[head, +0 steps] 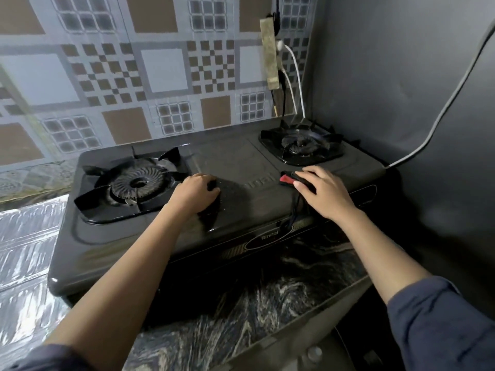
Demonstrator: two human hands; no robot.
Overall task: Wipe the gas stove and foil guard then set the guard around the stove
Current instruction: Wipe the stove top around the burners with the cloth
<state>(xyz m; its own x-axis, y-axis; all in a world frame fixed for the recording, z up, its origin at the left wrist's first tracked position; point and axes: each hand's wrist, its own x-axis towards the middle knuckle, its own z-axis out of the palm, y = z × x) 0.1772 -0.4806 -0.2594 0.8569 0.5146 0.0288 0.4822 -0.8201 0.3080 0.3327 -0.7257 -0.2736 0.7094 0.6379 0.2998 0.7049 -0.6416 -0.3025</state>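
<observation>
The dark two-burner gas stove (120, 242) stands on a marbled counter, angled toward the back wall. My left hand (194, 194) presses a dark cloth (214, 212) onto the stove top between the burners, and the surface beside it looks wet. My right hand (328, 195) lies curled over a small red and black item (288, 179) at the stove's right front, with a thin cord hanging from it over the front panel. The foil guard (24, 250) lies flat on the counter left of the stove.
The left burner (139, 183) and right burner (300, 145) sit under black pan supports. A power strip (270, 54) with white cables hangs on the tiled wall behind. A grey cable (442, 103) runs down the dark right wall. The marbled counter (267, 293) edge is in front.
</observation>
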